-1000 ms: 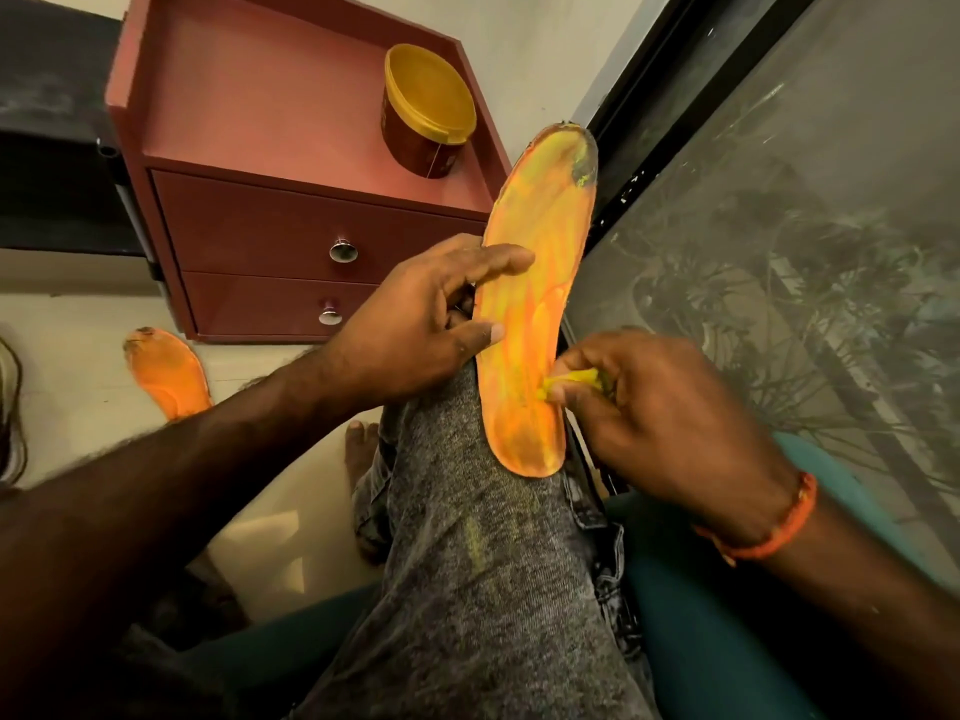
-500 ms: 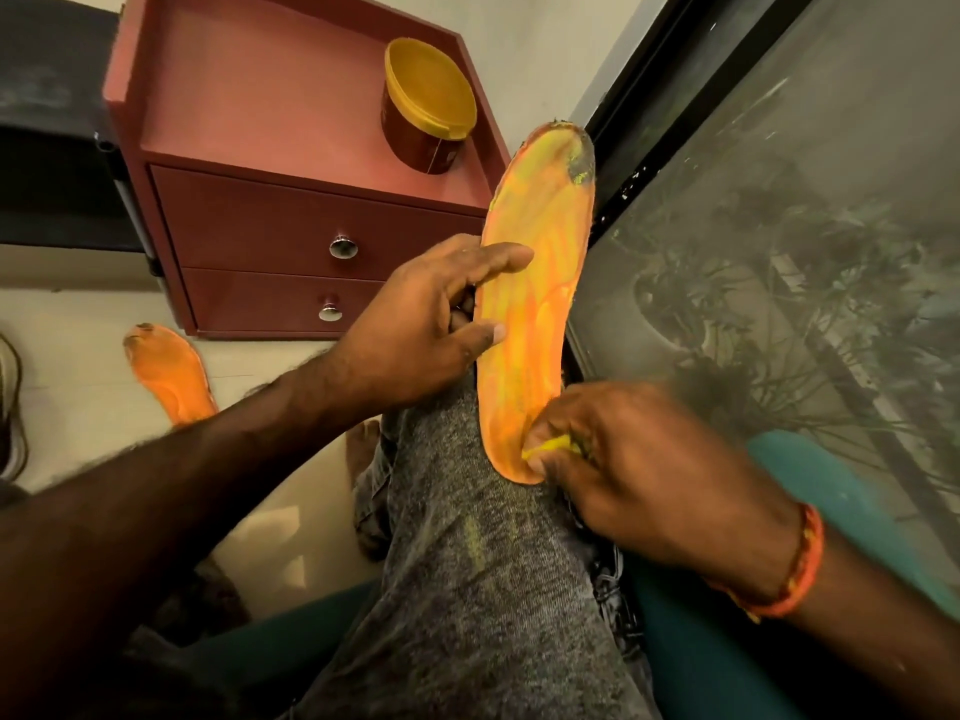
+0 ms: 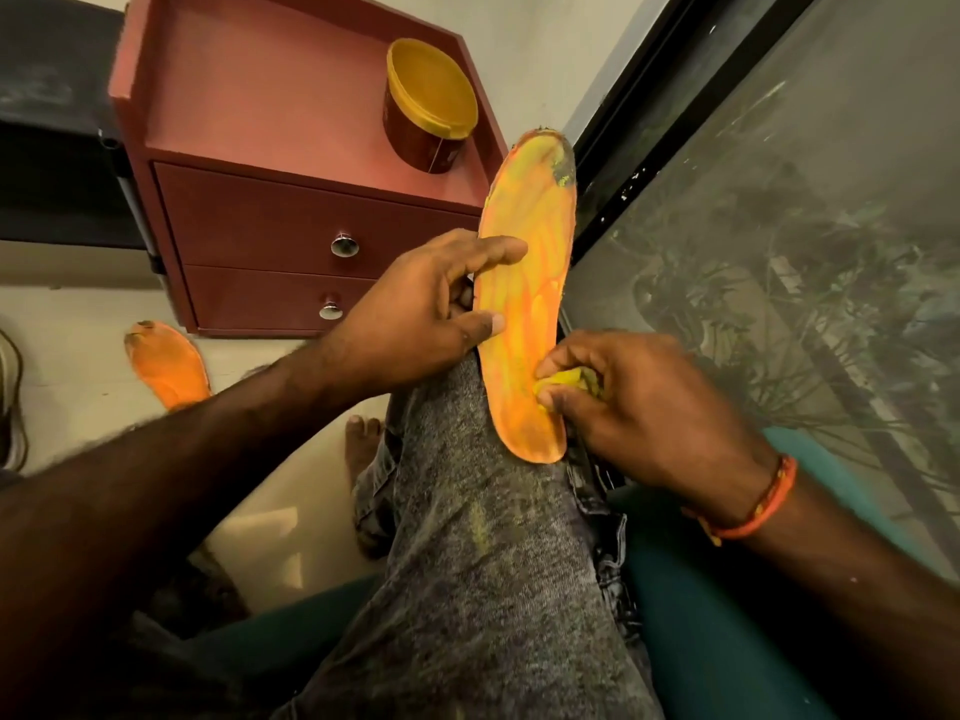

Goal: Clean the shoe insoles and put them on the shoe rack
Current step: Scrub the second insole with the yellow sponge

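Note:
An orange insole [image 3: 530, 283] streaked with yellow stands on my raised knee, heel end down, with a dark grimy patch at its toe. My left hand [image 3: 421, 324] grips its left edge, index finger and thumb laid across the face. My right hand [image 3: 639, 407] pinches a small yellow cloth [image 3: 563, 381] and presses it against the insole's lower right part. A second orange insole [image 3: 166, 366] lies on the pale floor at the left, partly hidden behind my left forearm.
A dark red two-drawer cabinet [image 3: 291, 236] stands ahead with a red tub [image 3: 426, 116], yellow lid, on top. A glass door in a black frame [image 3: 779, 226] runs along the right. I sit on a teal seat [image 3: 701, 615]. A shoe edge [image 3: 8, 407] shows at far left.
My right hand with the cloth slid down to the heel, then came back up to the insole's lower middle. My left hand kept its hold.

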